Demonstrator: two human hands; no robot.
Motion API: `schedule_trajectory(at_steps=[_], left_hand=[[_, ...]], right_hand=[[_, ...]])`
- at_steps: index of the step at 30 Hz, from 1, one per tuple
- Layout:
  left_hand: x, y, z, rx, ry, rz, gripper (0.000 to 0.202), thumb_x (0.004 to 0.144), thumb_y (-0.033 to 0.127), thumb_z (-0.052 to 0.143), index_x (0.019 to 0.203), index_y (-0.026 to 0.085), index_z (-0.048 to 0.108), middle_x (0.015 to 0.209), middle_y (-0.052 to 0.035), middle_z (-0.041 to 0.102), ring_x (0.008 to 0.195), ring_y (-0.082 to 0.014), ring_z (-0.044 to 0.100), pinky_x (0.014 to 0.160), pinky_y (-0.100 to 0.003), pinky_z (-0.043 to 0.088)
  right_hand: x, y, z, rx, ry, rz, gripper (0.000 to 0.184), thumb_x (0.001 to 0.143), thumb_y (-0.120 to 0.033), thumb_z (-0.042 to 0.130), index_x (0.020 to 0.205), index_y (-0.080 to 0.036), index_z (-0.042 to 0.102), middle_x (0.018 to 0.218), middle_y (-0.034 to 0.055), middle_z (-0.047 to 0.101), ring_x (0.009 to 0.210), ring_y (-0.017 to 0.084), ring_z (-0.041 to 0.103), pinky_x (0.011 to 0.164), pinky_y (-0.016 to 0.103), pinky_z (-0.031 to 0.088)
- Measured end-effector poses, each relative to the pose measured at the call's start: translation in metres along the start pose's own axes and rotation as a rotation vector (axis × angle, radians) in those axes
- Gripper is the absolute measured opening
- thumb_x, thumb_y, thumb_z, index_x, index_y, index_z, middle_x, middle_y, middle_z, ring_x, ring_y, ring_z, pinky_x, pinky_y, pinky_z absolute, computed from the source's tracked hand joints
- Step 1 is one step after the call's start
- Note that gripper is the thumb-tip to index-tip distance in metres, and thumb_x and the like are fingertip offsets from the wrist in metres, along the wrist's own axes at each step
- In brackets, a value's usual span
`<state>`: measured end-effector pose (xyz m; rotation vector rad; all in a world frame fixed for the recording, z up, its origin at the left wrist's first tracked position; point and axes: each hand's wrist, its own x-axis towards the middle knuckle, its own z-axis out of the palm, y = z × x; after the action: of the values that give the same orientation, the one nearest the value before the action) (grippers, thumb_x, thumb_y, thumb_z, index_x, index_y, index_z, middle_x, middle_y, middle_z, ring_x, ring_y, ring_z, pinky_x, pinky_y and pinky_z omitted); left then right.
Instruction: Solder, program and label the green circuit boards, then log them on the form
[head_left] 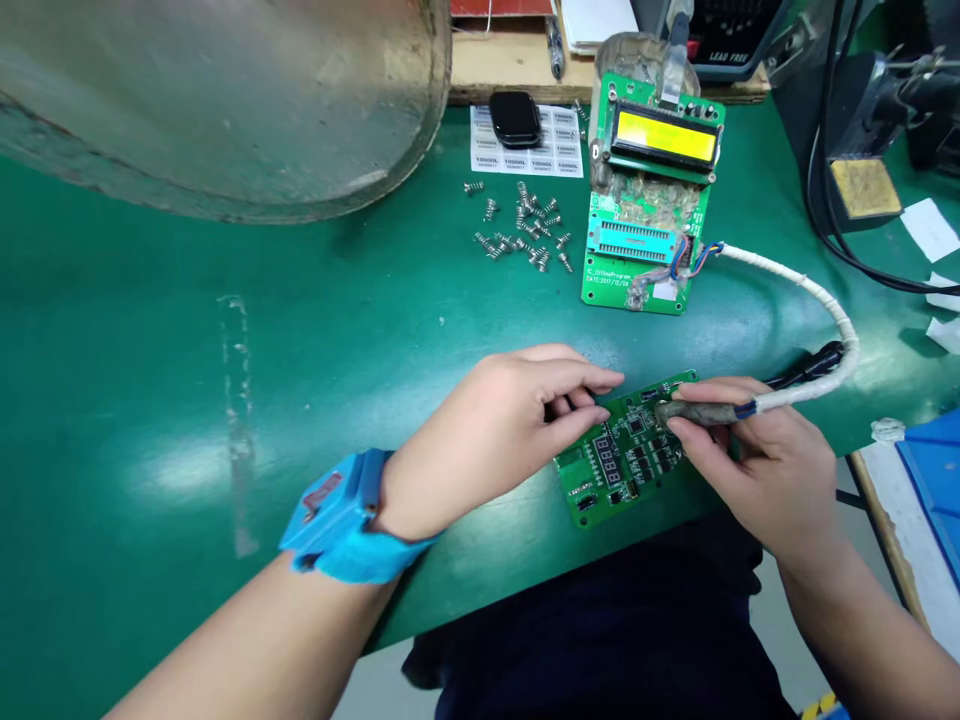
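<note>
Right hand [772, 475] has its grip closed on the grey probe [701, 413], tip at the green circuit board [637, 450] near the front edge of the surface [352, 330]! Left hand [499, 425] curls at that board's far edge, grasping or not, I can't tell; farther back, a white cable [808, 284] meets the display board [649, 210], springs [523, 210] scattered beside it.

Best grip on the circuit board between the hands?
Pinch the circuit board by its short edge nearer the digit display, probably from the person's left: it looks thin and flat, components crowd its face, and the right hand holds the gray cable end over the opposite half.
</note>
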<state>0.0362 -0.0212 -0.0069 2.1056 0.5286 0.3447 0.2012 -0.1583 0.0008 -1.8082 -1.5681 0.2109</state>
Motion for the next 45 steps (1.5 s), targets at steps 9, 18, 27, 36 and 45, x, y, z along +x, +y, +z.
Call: schedule_trajectory(at_steps=[9,18,27,36,45], left_hand=[[0.000,-0.001,0.000,0.011,0.016,0.008,0.023,0.080,0.010,0.061,0.101,0.015,0.068,0.086,-0.0010,0.065,0.065,-0.0060,0.060,0.062,-0.017,0.051],[-0.001,-0.004,-0.002,-0.005,0.014,0.011,0.024,0.081,0.013,0.059,0.101,0.020,0.068,0.082,0.0001,0.064,0.064,-0.0078,0.061,0.060,-0.019,0.052],[0.000,-0.003,0.000,-0.025,0.019,-0.009,0.023,0.079,0.013,0.060,0.099,0.021,0.068,0.084,0.0001,0.064,0.063,-0.0074,0.060,0.060,-0.019,0.052],[0.000,-0.005,-0.001,-0.029,0.007,-0.018,0.024,0.079,0.013,0.061,0.100,0.022,0.068,0.084,-0.0001,0.064,0.063,-0.0074,0.060,0.060,-0.019,0.051],[-0.001,-0.005,-0.001,-0.034,-0.008,-0.027,0.024,0.080,0.014,0.059,0.101,0.021,0.068,0.086,-0.0008,0.065,0.064,-0.0079,0.060,0.062,-0.020,0.052]], right_hand=[[-0.001,0.003,0.002,0.049,-0.001,0.062,0.008,0.080,-0.019,0.063,0.088,-0.019,0.064,0.087,0.0036,0.069,0.073,0.014,0.064,0.058,0.024,0.051],[0.002,-0.002,0.010,0.072,0.117,0.032,0.012,0.077,-0.013,0.062,0.088,-0.018,0.064,0.079,0.0026,0.069,0.061,0.011,0.063,0.053,0.019,0.051],[-0.002,-0.001,0.018,0.074,0.190,0.007,0.016,0.075,-0.009,0.062,0.090,-0.017,0.062,0.080,0.0034,0.066,0.056,0.008,0.059,0.054,0.019,0.052],[-0.005,0.002,0.018,0.121,0.155,0.008,0.016,0.079,-0.011,0.059,0.093,-0.018,0.060,0.083,0.0043,0.066,0.063,0.011,0.060,0.053,0.020,0.052],[-0.001,-0.002,0.021,-0.019,0.128,-0.006,0.014,0.080,-0.017,0.057,0.093,-0.019,0.062,0.084,0.0054,0.068,0.074,0.016,0.065,0.069,0.029,0.056]])
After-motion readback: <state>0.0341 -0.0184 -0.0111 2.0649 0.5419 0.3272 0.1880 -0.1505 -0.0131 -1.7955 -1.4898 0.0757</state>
